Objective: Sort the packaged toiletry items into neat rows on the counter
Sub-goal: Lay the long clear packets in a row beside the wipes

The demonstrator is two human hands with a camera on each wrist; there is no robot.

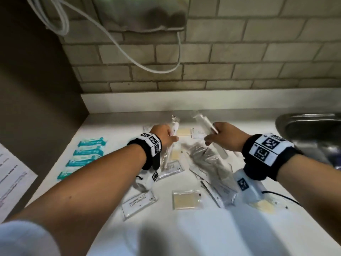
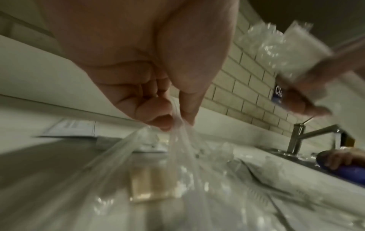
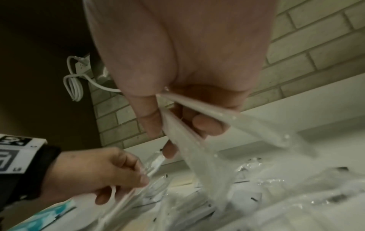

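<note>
My left hand (image 1: pixel 170 134) is raised over the white counter (image 1: pixel 110 122) and pinches a long clear packet (image 1: pixel 174 126) with a white stick inside. The left wrist view shows its thumb and fingertips (image 2: pixel 164 121) nipping that plastic (image 2: pixel 183 140). My right hand (image 1: pixel 212 137) grips long clear packets (image 1: pixel 203 120) by one end; the right wrist view shows two of them (image 3: pixel 197 140) fanning out from the pinch. Several teal packets (image 1: pixel 88 154) lie in a column at the left. Clear packets lie in a loose pile (image 1: pixel 208 163) under my hands.
Flat sachets lie scattered: a labelled one (image 1: pixel 139 202), a yellowish one (image 1: pixel 186 199), others near the back. A steel sink (image 1: pixel 310 126) with a tap (image 2: pixel 300 137) is at the right, where another hand (image 2: pixel 339 159) rests on something blue. A paper sheet (image 1: pixel 11 172) hangs at the left.
</note>
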